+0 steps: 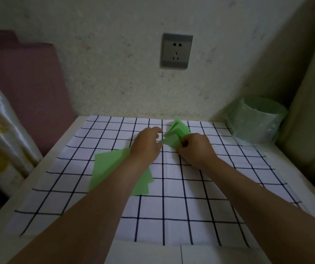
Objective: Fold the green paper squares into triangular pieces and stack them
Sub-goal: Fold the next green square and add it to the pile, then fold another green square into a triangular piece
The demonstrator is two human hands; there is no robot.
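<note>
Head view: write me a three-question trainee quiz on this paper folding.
1. True or false: the flat green squares lie under the right forearm.
2. The right hand grips: A the folded green piece; B a pen; C scissors.
3. What stands at the far right, by the wall?
Key: 1 false; 2 A; 3 the green-lined bin.
</note>
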